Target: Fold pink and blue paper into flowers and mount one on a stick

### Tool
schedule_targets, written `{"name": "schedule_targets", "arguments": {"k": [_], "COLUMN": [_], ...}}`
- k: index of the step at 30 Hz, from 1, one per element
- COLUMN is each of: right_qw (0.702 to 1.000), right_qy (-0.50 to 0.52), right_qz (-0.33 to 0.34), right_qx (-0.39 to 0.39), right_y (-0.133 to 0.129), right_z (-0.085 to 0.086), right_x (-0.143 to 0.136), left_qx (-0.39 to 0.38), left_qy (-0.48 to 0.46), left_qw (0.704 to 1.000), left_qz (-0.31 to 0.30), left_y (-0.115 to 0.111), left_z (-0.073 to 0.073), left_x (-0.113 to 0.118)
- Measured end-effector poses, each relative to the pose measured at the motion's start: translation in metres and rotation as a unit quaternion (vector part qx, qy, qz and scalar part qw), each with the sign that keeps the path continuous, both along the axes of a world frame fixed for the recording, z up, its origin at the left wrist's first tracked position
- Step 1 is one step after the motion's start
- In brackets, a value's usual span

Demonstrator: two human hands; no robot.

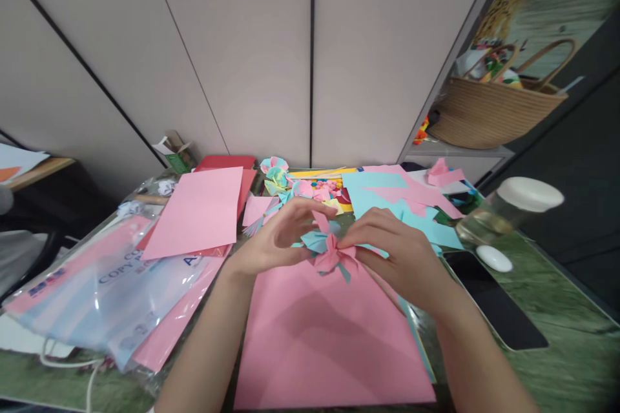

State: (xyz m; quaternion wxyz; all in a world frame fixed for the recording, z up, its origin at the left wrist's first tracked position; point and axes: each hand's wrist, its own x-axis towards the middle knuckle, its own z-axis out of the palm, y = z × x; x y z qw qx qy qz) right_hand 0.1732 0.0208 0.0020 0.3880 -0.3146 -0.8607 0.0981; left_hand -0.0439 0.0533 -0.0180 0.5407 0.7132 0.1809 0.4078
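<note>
A pink and light-blue paper flower (330, 254) is between my two hands, above the pink sheet stack. My right hand (394, 248) pinches the flower's pink folded centre with thumb and fingertips. My left hand (278, 235) curves round the flower's left side, thumb low at the blue petals and fingers above near a pink strip; its exact contact points are partly hidden. Under both hands lies a stack of pink paper (329, 342), with blue and yellow edges showing at its right side. Behind my left hand are several finished-looking pink, blue and yellow paper flowers (276, 174).
At left, pink sheets (196, 213) lie on a plastic paper package (116, 284). Blue sheets (371, 190) and pink scraps (443, 174) lie back right. A phone (494, 300), a white oval object (494, 258) and a lidded jar (508, 210) stand right. Cabinet panels (252, 45) rise behind.
</note>
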Motion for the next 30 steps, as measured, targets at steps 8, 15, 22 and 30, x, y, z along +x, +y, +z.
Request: {"name": "schedule_targets", "arguments": {"k": [8, 15, 22, 30], "right_qw": [0.995, 0.984, 0.982, 0.987], "right_qy": [-0.069, -0.108, -0.108, -0.097], "right_qz": [-0.005, -0.041, -0.045, -0.035], "right_qx": [0.078, 0.135, 0.146, 0.123], "right_y": [-0.011, -0.021, -0.019, -0.016], "right_z": [0.004, 0.010, 0.007, 0.006], "right_x": [0.005, 0.003, 0.005, 0.007], "left_qx": [0.230, 0.341, 0.399, 0.440], "left_qy": [0.130, 0.224, 0.273, 0.344], "left_qw": [0.949, 0.891, 0.840, 0.770], "left_qz": [0.171, 0.198, 0.246, 0.308], "left_y": [-0.036, -0.047, -0.049, -0.053], "left_z": [0.027, 0.035, 0.033, 0.028], "left_x": [0.001, 0.011, 0.012, 0.019]}}
